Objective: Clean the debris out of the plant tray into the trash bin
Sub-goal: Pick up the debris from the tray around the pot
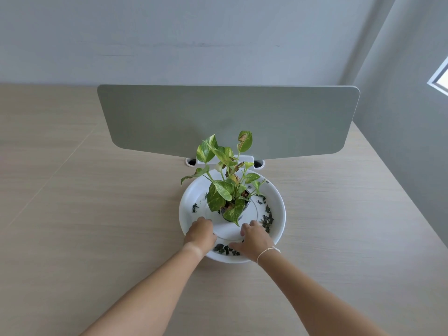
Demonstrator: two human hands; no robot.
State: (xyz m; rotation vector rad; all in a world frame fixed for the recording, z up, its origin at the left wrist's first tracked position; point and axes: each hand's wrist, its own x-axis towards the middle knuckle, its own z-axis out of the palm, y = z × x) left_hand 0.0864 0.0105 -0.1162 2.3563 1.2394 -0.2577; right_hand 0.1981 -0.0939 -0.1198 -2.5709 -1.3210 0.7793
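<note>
A round white plant tray (pixel 278 207) sits on the wooden desk. In its middle stands a small potted plant (pixel 229 190) with green and yellow leaves. Dark leaf debris (pixel 266 220) lies scattered along the tray's right side, with a few bits at the left (pixel 195 207) and a cluster at the front rim (pixel 225 249). My left hand (pixel 200 232) rests inside the tray at the front left, fingers curled down on the tray floor. My right hand (pixel 253 240) lies flat in the tray at the front right, fingers spread beside the debris. No trash bin is in view.
A grey-green divider panel (pixel 228 120) stands upright right behind the tray, clamped at a white bracket (pixel 257 163). The light wooden desk (pixel 97 214) extends wide to the left and right; its right edge runs diagonally at the far right. A window corner (pixel 440 78) shows at the upper right.
</note>
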